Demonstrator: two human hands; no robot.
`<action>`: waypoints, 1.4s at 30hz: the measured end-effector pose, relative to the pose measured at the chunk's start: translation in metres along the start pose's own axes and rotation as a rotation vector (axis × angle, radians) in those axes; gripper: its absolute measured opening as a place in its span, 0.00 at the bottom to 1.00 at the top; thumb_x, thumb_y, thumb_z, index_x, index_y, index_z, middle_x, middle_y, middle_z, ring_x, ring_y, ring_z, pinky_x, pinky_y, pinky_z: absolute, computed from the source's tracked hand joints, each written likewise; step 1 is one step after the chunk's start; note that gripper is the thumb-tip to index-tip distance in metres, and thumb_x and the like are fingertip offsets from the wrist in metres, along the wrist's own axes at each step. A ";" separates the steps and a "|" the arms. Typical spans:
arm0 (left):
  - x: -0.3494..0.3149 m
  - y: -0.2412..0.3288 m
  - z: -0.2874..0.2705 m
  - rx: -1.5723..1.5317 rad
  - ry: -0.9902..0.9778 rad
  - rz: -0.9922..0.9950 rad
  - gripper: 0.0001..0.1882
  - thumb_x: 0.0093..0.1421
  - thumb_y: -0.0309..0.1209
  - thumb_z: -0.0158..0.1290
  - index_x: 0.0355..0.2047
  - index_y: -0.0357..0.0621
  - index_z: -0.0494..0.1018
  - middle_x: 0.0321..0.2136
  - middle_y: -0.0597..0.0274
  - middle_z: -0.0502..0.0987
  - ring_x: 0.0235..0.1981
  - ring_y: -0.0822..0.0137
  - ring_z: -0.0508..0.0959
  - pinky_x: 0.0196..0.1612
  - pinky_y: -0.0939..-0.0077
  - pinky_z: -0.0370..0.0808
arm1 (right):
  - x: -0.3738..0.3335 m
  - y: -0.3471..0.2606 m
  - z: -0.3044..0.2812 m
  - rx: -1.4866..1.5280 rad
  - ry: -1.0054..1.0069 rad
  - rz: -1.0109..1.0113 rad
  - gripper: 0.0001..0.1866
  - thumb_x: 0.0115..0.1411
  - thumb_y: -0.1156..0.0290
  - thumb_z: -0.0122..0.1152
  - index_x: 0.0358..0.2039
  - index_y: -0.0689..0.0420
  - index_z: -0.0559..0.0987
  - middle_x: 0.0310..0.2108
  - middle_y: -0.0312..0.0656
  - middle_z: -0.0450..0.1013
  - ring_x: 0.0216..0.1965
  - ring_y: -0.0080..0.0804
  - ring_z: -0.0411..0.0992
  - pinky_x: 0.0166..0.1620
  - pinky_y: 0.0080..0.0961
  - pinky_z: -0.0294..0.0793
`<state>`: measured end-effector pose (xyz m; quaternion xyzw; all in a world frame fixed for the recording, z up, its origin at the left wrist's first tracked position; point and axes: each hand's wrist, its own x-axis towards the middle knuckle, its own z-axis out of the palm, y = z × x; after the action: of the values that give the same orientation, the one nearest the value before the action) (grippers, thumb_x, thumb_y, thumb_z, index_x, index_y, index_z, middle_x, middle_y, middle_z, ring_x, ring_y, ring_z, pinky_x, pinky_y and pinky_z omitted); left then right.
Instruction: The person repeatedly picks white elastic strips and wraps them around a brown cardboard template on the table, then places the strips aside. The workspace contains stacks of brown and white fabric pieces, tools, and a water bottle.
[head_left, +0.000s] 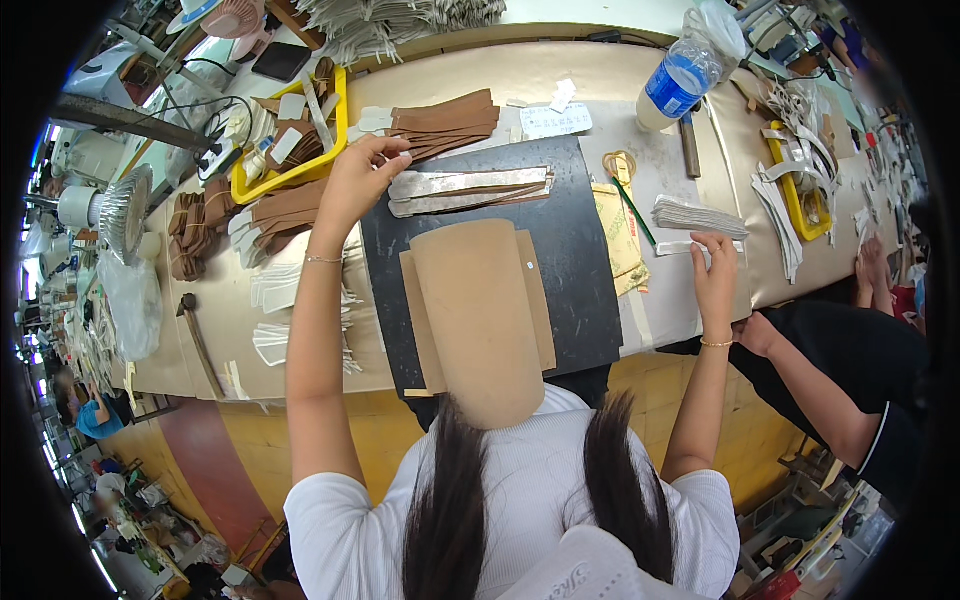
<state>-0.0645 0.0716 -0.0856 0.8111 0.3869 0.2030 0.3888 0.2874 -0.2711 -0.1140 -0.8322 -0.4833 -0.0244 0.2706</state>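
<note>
My left hand (374, 170) hovers at the upper left corner of a black mat (590, 290), its curved fingers apart and nothing visible in them. Close by its fingertips, a row of long pale-faced strips (470, 187) with brown undersides lies across the mat. Just beyond are layered brown strips (450, 120) with pale ends. Over on the right, my right hand (713, 275) has its fingers apart, the tips touching a single whitish strip (675, 248) on the table. A stack of grey-white strips (695, 215) lies just behind that. A tan board (475, 310) with a rounded end covers the mat's middle.
Left: a yellow basket (340, 110) of pieces, brown bundles (197, 225), a hammer (200, 345) and a lamp (125, 205). Right: a water bottle (675, 85), scissors (620, 165), a green pen (635, 215) and another yellow basket (810, 210). A co-worker's arm (815, 370) is near my right hand.
</note>
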 end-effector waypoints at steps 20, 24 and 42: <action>-0.028 0.024 0.013 0.301 -0.045 0.238 0.12 0.49 0.29 0.61 0.33 0.40 0.75 0.30 0.61 0.75 0.36 0.64 0.74 0.40 0.73 0.69 | 0.103 -0.199 0.113 0.343 -0.472 -0.508 0.10 0.55 0.63 0.60 0.35 0.51 0.82 0.42 0.36 0.70 0.48 0.36 0.65 0.51 0.38 0.60; -0.022 0.041 0.001 -0.050 -0.188 -0.047 0.11 0.51 0.26 0.60 0.35 0.39 0.74 0.30 0.65 0.76 0.32 0.75 0.75 0.37 0.79 0.71 | 0.113 -0.198 0.106 0.429 -0.516 -0.488 0.10 0.56 0.65 0.59 0.35 0.56 0.81 0.33 0.38 0.74 0.38 0.37 0.71 0.43 0.33 0.67; -0.155 0.065 0.003 -1.115 -0.216 -0.300 0.25 0.51 0.22 0.61 0.48 0.40 0.64 0.27 0.66 0.74 0.27 0.78 0.74 0.28 0.87 0.73 | -0.018 -0.290 -0.019 0.363 -0.471 -0.737 0.40 0.48 0.48 0.58 0.54 0.66 0.68 0.59 0.48 0.61 0.65 0.44 0.52 0.65 0.43 0.47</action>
<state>-0.1280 -0.0778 -0.0408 0.4369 0.2904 0.2348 0.8184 0.0447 -0.1824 0.0200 -0.5274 -0.7911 0.1557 0.2680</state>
